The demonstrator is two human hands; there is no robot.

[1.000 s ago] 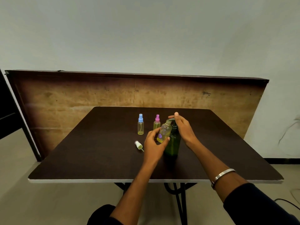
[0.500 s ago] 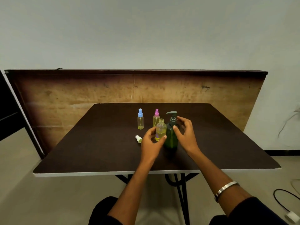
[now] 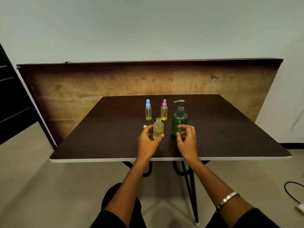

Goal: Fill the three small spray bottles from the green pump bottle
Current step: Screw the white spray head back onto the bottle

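Open bottle [image 3: 158,130]: uncapped, part-filled yellow, upright in my left hand [image 3: 148,142].
Blue-capped [image 3: 148,110], pink-capped [image 3: 164,110]: upright behind.
Green pump bottle [image 3: 179,119]: upright, right.

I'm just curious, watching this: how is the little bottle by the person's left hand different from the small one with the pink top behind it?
The uncapped bottle has a bare open neck; the pink-capped bottle wears its spray top. The uncapped one stands nearer the person, with the left hand around its base; the pink-capped one stands untouched, farther back. The uncapped one looks squatter and wider. Both are clear, upright and hold yellowish liquid.
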